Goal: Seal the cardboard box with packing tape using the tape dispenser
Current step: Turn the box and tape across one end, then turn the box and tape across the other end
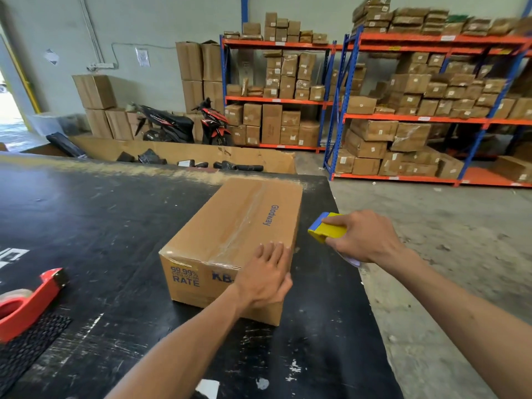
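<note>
Hands framed the job: the left hand point(266, 273) lay flat and open, palm down on the near right corner of the cardboard box point(233, 243), pressing where clear packing tape point(244, 220) folded over the near edge, while the right hand point(361, 237) was clenched around a yellow and blue tape dispenser point(326, 227), held in the air just beside the box's right side and clear of it.

A glossy strip ran along the centre seam of the lid from the far end to the near one and down onto the front face, so the main seal looked laid; what appeared left was smoothing that end, and possibly cross strips, though whether the strip was already cut from the dispenser could not be told.

The box sat closed near the right edge of the black desk point(86, 226), its long axis running from the person up and to the right, the printed short face turned toward the camera.

A second, red tape dispenser point(28, 300) rested unused at the desk's left edge, well apart.
</note>
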Motion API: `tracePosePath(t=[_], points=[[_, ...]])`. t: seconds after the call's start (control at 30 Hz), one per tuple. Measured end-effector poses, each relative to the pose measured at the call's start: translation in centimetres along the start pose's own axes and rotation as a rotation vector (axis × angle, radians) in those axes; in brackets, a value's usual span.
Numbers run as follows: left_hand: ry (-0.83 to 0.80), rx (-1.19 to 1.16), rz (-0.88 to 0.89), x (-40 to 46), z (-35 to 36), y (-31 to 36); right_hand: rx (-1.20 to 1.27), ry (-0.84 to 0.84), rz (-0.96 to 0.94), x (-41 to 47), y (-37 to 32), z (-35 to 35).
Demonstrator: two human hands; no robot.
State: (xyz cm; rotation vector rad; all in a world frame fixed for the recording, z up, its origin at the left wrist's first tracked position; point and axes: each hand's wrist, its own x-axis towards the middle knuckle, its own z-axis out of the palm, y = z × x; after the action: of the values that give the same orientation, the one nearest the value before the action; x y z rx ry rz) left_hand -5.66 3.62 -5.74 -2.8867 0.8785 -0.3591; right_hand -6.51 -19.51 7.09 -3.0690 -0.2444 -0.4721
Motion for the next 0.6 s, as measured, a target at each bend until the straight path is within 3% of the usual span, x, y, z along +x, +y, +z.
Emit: tracePosePath(t=[0.13,0.27,0.37,0.47,0.6], points=[[-0.122,-0.021,0.063,-3.2,-2.3,-4.8,0.174,0.033,0.087,0.7,-1.5,-0.1],[-0.076,-0.204,-0.353,-0.5,-3.6,-1.7,0.333,0.063,0.182,1.8,-3.0,0.6],[-0.252,-0.132,-0.514,1.2,-2.1,0.0,0.366,0.083,0.208,2.2,-3.7,1.1],[-0.287,-0.088,-0.440,1.4,-1.6,-1.1,0.421,0.082,0.239,2.6,-4.0,1.1],[-0.284,-0.119,-0.197,-1.0,-1.9,-5.6,0.537,0.091,0.274,3.1,-5.0,0.9]])
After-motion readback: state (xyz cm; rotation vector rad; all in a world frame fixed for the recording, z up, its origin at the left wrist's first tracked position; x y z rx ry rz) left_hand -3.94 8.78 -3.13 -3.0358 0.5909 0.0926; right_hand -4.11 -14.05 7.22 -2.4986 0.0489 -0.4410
